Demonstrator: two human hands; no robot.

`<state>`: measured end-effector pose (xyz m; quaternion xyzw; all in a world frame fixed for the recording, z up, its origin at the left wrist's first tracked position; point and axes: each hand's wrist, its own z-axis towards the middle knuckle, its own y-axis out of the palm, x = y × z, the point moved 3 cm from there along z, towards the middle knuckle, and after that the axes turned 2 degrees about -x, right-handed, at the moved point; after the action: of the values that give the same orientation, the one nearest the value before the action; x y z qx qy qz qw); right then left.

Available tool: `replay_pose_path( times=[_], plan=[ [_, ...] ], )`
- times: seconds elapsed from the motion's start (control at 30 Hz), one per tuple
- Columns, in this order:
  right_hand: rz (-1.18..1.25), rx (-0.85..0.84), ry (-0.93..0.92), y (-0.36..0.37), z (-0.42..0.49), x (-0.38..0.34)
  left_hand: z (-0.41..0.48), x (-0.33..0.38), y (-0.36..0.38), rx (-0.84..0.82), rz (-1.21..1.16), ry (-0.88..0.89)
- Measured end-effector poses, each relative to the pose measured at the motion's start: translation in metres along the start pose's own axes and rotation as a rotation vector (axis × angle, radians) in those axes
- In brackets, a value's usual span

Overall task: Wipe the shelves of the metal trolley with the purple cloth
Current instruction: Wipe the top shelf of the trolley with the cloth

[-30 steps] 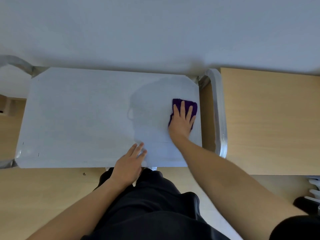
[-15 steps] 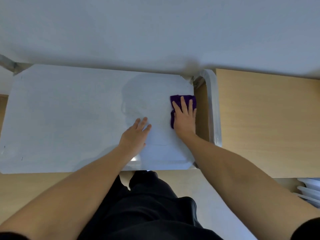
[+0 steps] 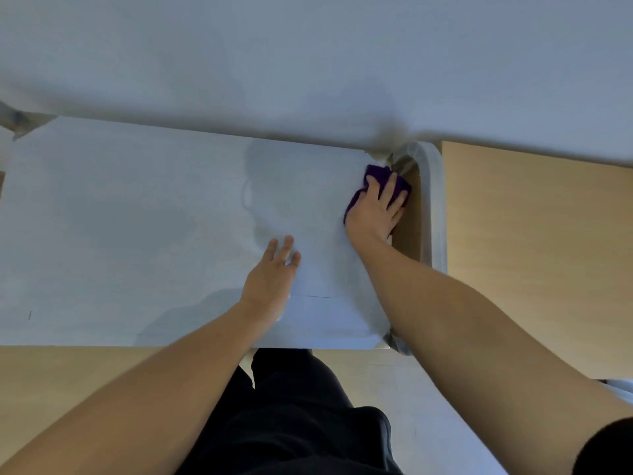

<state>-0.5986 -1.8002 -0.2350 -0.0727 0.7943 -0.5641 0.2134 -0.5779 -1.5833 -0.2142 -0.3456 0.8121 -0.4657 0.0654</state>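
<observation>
The metal trolley's top shelf (image 3: 137, 234) fills the middle of the head view, pale and reflective. My right hand (image 3: 375, 214) presses the purple cloth (image 3: 376, 174) flat against the shelf's far right corner, close to the trolley's curved handle (image 3: 435, 207). Most of the cloth is hidden under my fingers. My left hand (image 3: 274, 275) lies flat on the shelf with fingers spread, nearer the front edge and left of the right hand. The lower shelves are hidden beneath the top one.
A white wall (image 3: 308, 63) rises directly behind the trolley. Wooden floor (image 3: 531, 252) shows to the right and along the front. My dark trousers (image 3: 291, 423) are below the shelf's front edge. A white object (image 3: 621, 387) peeks in at the right edge.
My right hand has slid the cloth away from me into the far right corner. My left hand moved up from the front edge onto the shelf. The view has shifted closer.
</observation>
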Motion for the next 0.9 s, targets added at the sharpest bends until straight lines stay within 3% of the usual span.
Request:
replay_pose_path(
  times=[0.07, 0.2, 0.23, 0.3, 0.4, 0.5, 0.57, 0.67, 0.73, 0.8, 0.9],
  plan=[
    [-0.045, -0.023, -0.016, 0.011, -0.009, -0.027, 0.000, 0.001, 0.000, 0.005, -0.005, -0.008],
    [-0.240, -0.181, -0.783, 0.032, -0.044, -0.062, -0.002, 0.002, -0.002, 0.025, -0.023, 0.000],
    [-0.270, -0.191, -0.895, 0.028, -0.034, -0.059, -0.002, 0.001, -0.003, 0.027, -0.021, 0.005],
    [-0.280, -0.131, -0.818, 0.015, -0.004, -0.042, -0.003, 0.001, -0.003, 0.018, -0.016, 0.010],
    [-0.134, -0.052, -0.304, -0.004, 0.031, -0.015, -0.002, 0.003, -0.004, 0.005, -0.020, 0.010],
    [-0.094, -0.039, -0.107, 0.005, 0.027, -0.037, -0.001, 0.005, -0.004, 0.003, -0.007, -0.005],
    [-0.106, -0.088, -0.204, 0.017, 0.016, -0.067, 0.000, 0.005, -0.005, 0.006, -0.002, -0.019],
    [-0.206, -0.189, -0.740, 0.033, -0.012, -0.096, 0.000, 0.006, -0.004, 0.007, 0.000, -0.031],
    [-0.221, -0.190, -0.923, 0.028, -0.005, -0.091, 0.000, 0.005, -0.004, 0.008, 0.000, -0.034],
    [-0.183, -0.090, -0.802, 0.015, 0.019, -0.070, 0.000, 0.004, -0.002, -0.003, 0.008, -0.028],
    [-0.019, 0.012, -0.369, -0.010, 0.051, -0.024, 0.002, 0.005, -0.001, -0.022, 0.012, -0.032]
  ],
)
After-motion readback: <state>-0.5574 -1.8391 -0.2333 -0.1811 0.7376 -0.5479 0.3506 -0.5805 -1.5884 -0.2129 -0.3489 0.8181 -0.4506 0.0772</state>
